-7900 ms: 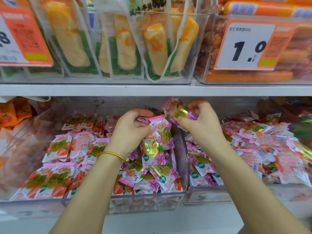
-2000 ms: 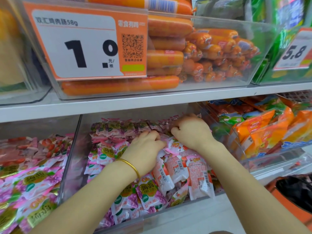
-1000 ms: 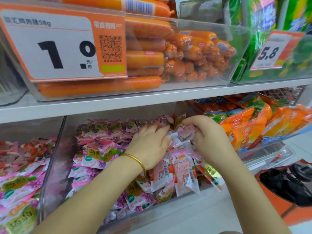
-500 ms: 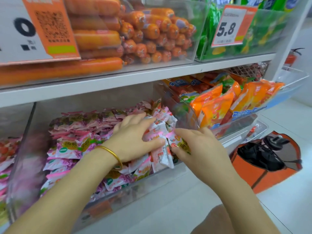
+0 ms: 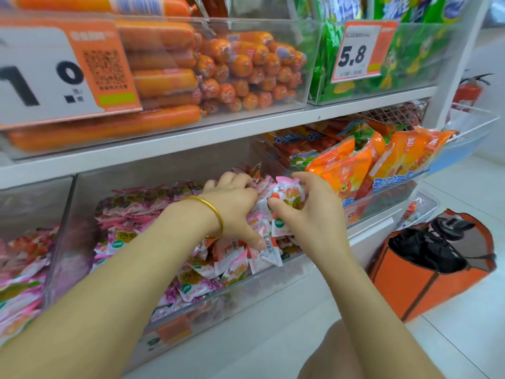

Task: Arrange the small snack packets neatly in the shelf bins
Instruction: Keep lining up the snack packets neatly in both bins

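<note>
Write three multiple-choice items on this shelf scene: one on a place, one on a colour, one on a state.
1. Where do the orange sausages lie?
A. In the clear bin above the pink packets.
B. On the floor.
C. In the orange bag.

2. What colour is the bangle on the left hand's wrist?
A. Blue.
B. Gold.
C. Black.

3. What is the right hand doing?
A. Hanging idle.
B. Touching a price tag.
C. Pinching one packet.

Answers: 1 A, they fill the upper bin; 2 B, it gleams gold; 3 C, thumb and fingers curl round it.
</note>
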A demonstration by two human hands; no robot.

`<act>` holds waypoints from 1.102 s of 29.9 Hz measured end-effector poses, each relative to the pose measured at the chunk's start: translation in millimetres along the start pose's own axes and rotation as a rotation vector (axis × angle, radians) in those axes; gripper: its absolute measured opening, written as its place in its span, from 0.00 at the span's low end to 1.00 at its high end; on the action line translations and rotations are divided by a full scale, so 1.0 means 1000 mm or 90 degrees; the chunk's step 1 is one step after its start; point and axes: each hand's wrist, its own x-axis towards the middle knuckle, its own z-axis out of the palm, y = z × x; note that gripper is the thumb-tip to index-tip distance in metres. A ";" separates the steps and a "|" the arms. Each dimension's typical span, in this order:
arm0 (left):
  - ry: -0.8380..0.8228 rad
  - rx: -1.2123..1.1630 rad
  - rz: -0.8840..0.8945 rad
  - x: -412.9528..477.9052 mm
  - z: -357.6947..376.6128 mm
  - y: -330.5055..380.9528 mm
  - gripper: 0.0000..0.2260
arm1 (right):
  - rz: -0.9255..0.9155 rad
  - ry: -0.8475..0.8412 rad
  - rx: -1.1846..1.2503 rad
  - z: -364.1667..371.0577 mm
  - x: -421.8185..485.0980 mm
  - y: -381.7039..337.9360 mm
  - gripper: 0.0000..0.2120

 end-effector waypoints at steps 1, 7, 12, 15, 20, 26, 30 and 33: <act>0.006 -0.008 0.002 0.000 0.000 0.001 0.34 | 0.018 0.006 0.042 0.001 0.000 0.000 0.26; 0.070 -0.084 0.049 -0.006 0.006 0.002 0.22 | 0.161 -0.012 0.377 0.000 -0.004 0.001 0.17; 0.178 -0.166 0.087 -0.016 0.010 -0.002 0.18 | 0.209 -0.009 0.513 -0.005 -0.004 -0.003 0.18; 0.248 -0.332 0.105 -0.024 0.011 -0.001 0.15 | 0.225 -0.045 0.610 -0.005 -0.004 -0.005 0.17; 0.414 -0.599 0.095 -0.050 0.006 -0.010 0.15 | 0.251 -0.134 0.696 -0.008 -0.005 -0.022 0.09; 0.418 -0.745 0.142 -0.118 0.016 -0.028 0.17 | 0.222 -0.365 0.733 0.009 -0.037 -0.081 0.19; 0.466 -0.774 0.092 -0.170 0.032 -0.052 0.14 | 0.180 -0.408 0.633 0.026 -0.064 -0.122 0.10; 0.495 -0.808 0.078 -0.198 0.041 -0.066 0.13 | 0.171 -0.477 0.586 0.040 -0.075 -0.150 0.11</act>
